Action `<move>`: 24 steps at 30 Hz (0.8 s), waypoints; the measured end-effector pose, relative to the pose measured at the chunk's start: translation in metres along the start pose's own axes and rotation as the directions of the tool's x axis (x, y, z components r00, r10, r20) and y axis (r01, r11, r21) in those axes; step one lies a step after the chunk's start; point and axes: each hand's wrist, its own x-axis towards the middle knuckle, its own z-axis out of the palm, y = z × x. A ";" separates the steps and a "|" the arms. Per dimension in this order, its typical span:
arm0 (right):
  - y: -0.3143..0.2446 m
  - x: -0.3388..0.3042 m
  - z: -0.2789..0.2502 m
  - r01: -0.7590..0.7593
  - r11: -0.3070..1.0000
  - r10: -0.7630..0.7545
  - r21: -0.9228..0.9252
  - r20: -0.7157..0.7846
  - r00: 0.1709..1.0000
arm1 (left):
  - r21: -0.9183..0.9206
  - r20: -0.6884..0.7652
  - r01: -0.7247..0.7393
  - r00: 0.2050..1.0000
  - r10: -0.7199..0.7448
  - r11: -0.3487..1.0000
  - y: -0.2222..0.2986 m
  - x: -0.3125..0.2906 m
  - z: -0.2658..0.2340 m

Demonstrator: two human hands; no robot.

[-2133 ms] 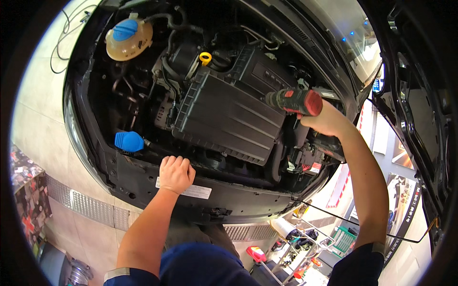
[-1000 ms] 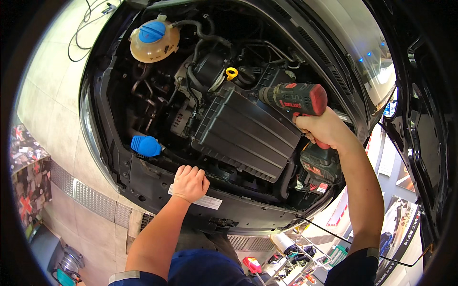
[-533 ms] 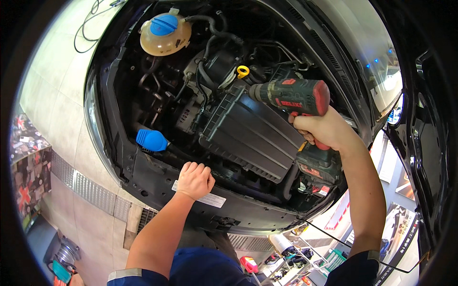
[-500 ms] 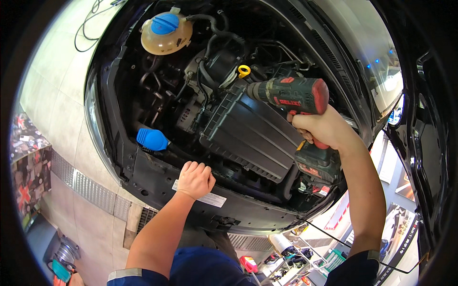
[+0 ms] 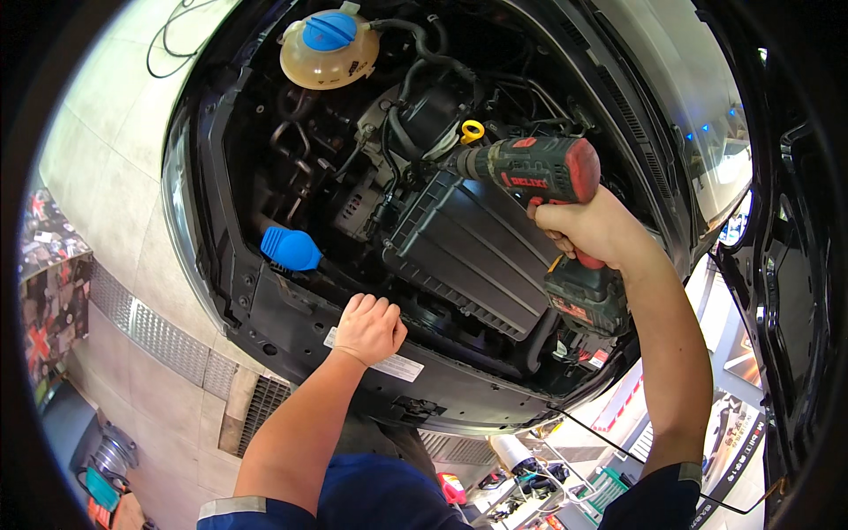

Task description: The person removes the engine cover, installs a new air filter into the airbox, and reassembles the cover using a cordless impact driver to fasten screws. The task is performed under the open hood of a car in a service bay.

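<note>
My right hand (image 5: 587,225) is wrapped round the grip of a black and red cordless drill (image 5: 539,168), its battery hanging below. The drill lies level above the far edge of a ribbed black air filter box (image 5: 477,247), chuck pointing left. Its tip is at the box's far left corner, beside dark engine parts; what it touches there is too dark to tell. My left hand (image 5: 369,329) rests on the car's black front panel (image 5: 300,344), fingers curled over its inner edge and their tips hidden. A white label (image 5: 397,367) lies partly under that hand.
A coolant tank (image 5: 327,64) with a blue cap stands at the far left of the engine bay. Nearer are a blue filler cap (image 5: 291,249) and a yellow dipstick handle (image 5: 473,131). The raised hood (image 5: 751,291) is at right. A tool cart (image 5: 548,481) stands behind the bumper.
The drill has shifted left along the filter box, bringing its tip to the far left corner. My left hand stays on the front panel. The whole view has moved slightly.
</note>
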 end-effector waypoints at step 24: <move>-0.060 -0.013 0.021 0.020 0.935 -0.051 -0.353 -0.079 0.996 | -0.054 -0.016 0.012 1.000 -0.013 0.998 -0.005 -0.005 0.001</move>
